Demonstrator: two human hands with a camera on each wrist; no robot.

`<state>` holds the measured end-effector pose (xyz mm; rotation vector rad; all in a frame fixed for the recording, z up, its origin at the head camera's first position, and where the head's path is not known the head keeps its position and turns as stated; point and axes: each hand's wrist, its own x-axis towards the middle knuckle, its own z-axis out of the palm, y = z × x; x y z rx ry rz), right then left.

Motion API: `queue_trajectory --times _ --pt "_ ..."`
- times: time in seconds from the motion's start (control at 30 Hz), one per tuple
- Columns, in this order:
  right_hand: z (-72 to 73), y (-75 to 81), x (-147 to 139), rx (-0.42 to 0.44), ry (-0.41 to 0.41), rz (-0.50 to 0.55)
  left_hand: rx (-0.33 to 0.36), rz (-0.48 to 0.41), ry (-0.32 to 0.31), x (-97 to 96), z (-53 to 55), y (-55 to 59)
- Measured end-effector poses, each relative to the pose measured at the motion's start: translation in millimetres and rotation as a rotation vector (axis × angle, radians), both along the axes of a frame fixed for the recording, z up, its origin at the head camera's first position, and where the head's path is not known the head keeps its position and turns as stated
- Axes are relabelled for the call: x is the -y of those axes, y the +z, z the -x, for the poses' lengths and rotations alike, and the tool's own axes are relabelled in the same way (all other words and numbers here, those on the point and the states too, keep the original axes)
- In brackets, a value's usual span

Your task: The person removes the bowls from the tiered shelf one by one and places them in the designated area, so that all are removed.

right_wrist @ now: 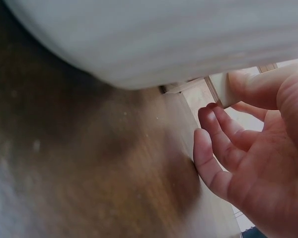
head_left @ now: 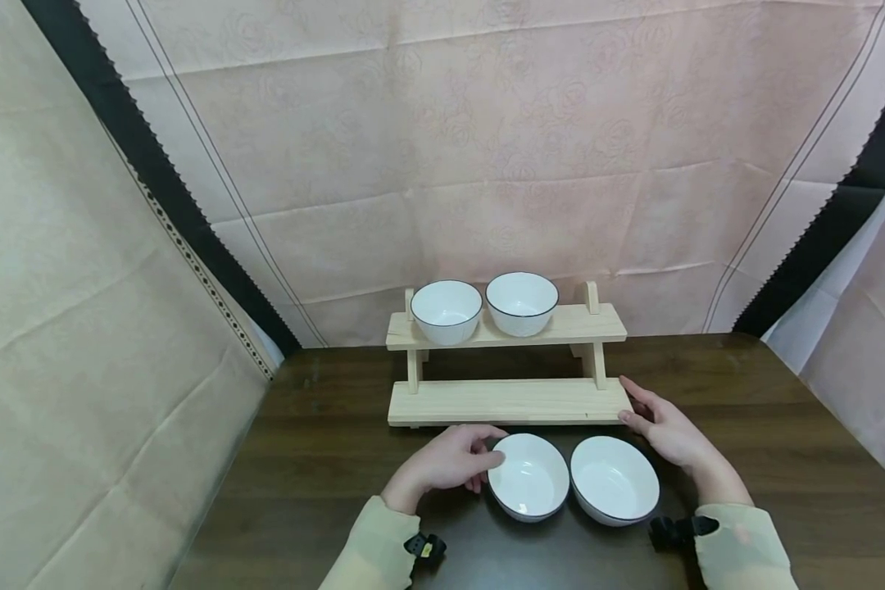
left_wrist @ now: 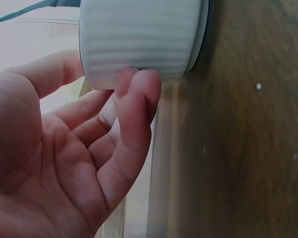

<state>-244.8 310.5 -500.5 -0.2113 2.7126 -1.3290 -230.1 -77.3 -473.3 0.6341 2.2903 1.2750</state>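
Note:
My left hand (head_left: 453,459) is at the left side of a white bowl (head_left: 529,475) with a thin dark rim, thumb and index finger at its edge. In the left wrist view, the other fingers curl close against the ribbed outer wall of the bowl (left_wrist: 139,39). My right hand (head_left: 664,426) holds the right end of a pale two-tier wooden rack (head_left: 509,401), thumb and fingers on its lower board. In the right wrist view, the thumb lies on the board's end (right_wrist: 221,89). A second white bowl (head_left: 614,479) sits right beside the first, near the right wrist.
Two more white bowls, a left one (head_left: 447,311) and a right one (head_left: 522,303), stand side by side on the rack's upper board. The rack is at the back of a dark wooden table (head_left: 302,492). Pale patterned cloth (head_left: 516,147) hangs behind and at both sides.

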Motion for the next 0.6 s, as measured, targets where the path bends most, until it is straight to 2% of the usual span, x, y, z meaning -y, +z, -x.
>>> queue_trajectory --times 0.23,0.6 --pt "3.7 -1.4 0 0.021 -0.003 -0.009 -0.058 -0.005 0.071 4.8 2.2 3.1" --pt "5.9 3.1 -3 0.002 0.013 -0.022 -0.083 -0.127 0.185 15.6 7.0 6.3"
